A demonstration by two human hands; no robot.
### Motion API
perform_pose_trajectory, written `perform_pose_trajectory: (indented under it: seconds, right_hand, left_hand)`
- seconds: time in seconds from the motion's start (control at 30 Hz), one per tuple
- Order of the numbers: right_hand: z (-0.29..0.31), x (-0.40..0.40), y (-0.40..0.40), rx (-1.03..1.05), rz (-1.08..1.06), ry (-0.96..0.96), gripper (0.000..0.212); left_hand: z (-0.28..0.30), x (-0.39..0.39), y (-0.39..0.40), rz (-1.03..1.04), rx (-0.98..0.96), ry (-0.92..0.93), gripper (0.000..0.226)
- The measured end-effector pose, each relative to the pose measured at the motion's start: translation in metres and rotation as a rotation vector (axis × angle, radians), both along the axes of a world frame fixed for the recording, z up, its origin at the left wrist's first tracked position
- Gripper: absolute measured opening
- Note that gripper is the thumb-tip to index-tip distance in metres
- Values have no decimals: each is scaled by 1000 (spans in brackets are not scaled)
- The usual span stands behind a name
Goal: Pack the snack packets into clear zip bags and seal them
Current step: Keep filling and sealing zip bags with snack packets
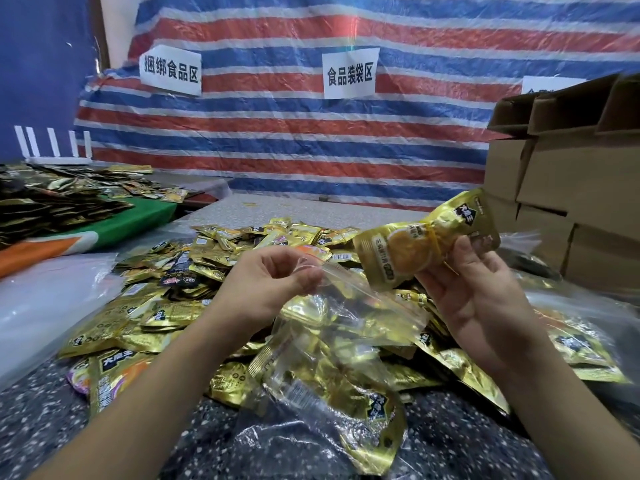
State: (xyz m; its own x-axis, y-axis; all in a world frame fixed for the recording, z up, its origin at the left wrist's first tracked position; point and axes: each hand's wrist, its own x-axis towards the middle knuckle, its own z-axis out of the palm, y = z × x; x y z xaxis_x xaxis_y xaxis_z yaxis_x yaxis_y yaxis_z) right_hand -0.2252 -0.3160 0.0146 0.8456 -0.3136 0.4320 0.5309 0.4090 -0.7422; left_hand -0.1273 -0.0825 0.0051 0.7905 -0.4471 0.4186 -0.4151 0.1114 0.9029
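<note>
Two bare forearms enter frame from bottom edge, left hand (266,282) and right hand (474,292) both uncovered. No sleeve edge visible on either arm within frame. Hands without gloves, rings, watch or bracelet in view. Fingernails short, unpainted where visible on left hand. Lap at bottom of frame covered by dark navy garment (450,441) speckled with small white flecks, fabric spread wide across lower edge.

A single wide-angle head-worn view looks forward and down from close above the desk (41,403), both forearms entering from the bottom corners. The striped tarp wall (311,133) fills the upper frame, its straight lines bowed by the lens.
</note>
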Motion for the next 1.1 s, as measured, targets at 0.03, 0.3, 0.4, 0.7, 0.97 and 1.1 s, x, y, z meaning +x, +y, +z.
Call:
perform_pose_trajectory:
  seconds: [0.03, 0.3, 0.4, 0.7, 0.97, 1.1]
  right_hand:
    - [0, 0, -1, 1, -7, 0, 28]
    - [0, -3, -3, -118, -71, 20, 33]
    - [-4, -4, 3, -324, -133, 59, 35]
    - [-10, -7, 16, -766, -174, 48, 33]
    - [-19, -3, 13, -1009, -172, 39, 37]
    - [-18, -6, 16, -1195, -269, 47, 33]
  left_hand:
    - [1, -1, 0, -2, -4, -4, 21]
    - [2, -2, 1, 6, -19, -2, 29]
    - [2, 0, 1, 2, -43, -1, 26]
    - [-1, 1, -1, -21, -52, -41, 20]
    - [-3, -3, -8, 4, -23, -160, 42]
    - [-4, -9, -11, -4, -16, -187, 40]
